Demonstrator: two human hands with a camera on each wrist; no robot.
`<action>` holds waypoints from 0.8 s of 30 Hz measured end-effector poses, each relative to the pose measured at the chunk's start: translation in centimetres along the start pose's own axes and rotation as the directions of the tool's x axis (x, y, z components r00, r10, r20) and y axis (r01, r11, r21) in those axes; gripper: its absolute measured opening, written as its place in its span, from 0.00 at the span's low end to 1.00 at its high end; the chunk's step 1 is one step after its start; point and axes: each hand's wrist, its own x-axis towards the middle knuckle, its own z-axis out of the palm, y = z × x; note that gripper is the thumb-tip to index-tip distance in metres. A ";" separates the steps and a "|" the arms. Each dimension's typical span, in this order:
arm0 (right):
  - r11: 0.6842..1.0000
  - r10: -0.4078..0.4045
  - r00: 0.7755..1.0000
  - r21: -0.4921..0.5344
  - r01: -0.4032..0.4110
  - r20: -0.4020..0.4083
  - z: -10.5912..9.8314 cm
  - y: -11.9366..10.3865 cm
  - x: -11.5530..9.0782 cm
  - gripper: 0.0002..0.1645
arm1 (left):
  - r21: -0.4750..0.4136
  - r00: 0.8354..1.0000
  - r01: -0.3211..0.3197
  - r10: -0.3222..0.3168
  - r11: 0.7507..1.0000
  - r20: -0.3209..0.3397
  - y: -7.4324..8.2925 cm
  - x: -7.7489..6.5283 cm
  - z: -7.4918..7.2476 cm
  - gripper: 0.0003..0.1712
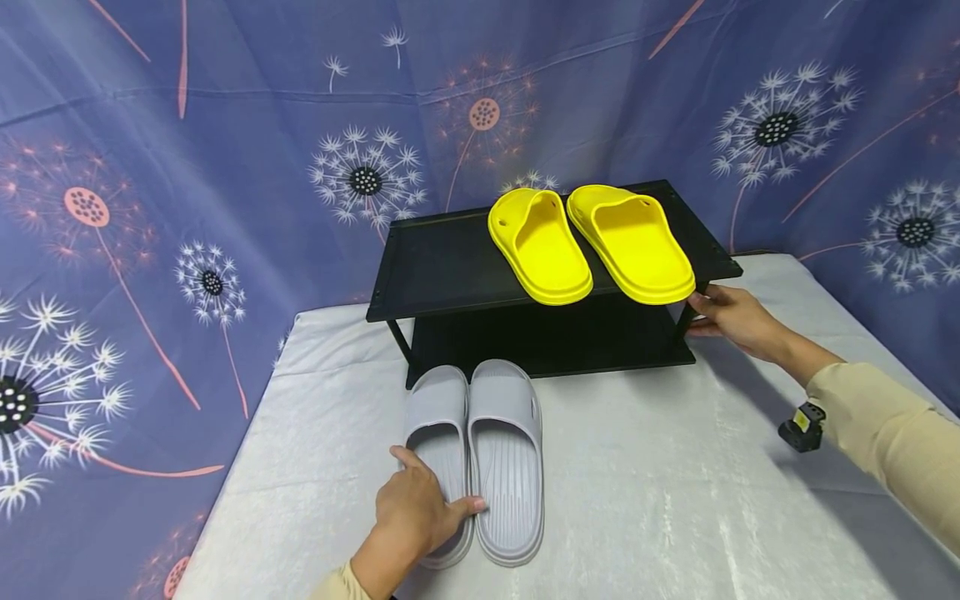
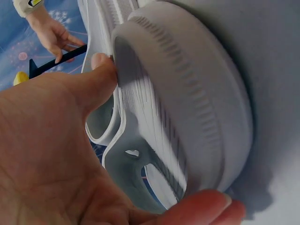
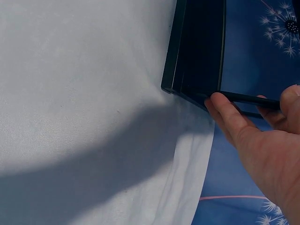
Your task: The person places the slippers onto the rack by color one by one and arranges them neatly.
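Note:
A pair of grey slippers lies side by side on the white cloth, toes toward a black two-tier shoe rack [image 1: 442, 258]. My left hand [image 1: 416, 508] reaches over the left grey slipper [image 1: 438, 396], thumb on its inner edge and fingers along its outer side. In the left wrist view, that hand [image 2: 61, 140] spans the slipper's heel end [image 2: 201, 93]. The right grey slipper [image 1: 510, 475] lies against its mate. At the rack's right end my right hand [image 1: 738, 321] holds the side by the post; in the right wrist view its fingers [image 3: 227, 110] lie along the frame.
Two yellow slippers [image 1: 551, 258] [image 1: 648, 254] sit on the rack's upper shelf, heels over its front edge. The lower shelf [image 1: 540, 337] is in shadow. A blue dandelion-print curtain [image 1: 262, 167] hangs behind and beside the white cloth [image 1: 637, 483].

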 end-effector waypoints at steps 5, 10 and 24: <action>1.000 -0.006 1.000 0.012 0.006 0.006 0.0 0.0 0.1 0.34 | -0.046 1.000 -0.002 0.003 0.999 0.023 -0.2 0.1 0.0 0.82; 1.000 -0.006 1.000 0.007 0.006 0.006 0.0 -0.1 0.0 0.35 | -0.108 0.999 -0.001 0.005 0.994 0.037 -0.5 0.2 -0.1 0.81; 1.000 -0.011 1.000 0.006 0.011 0.011 0.0 0.0 0.1 0.36 | -0.233 0.998 -0.005 0.018 0.972 0.058 -1.2 0.1 -0.3 0.75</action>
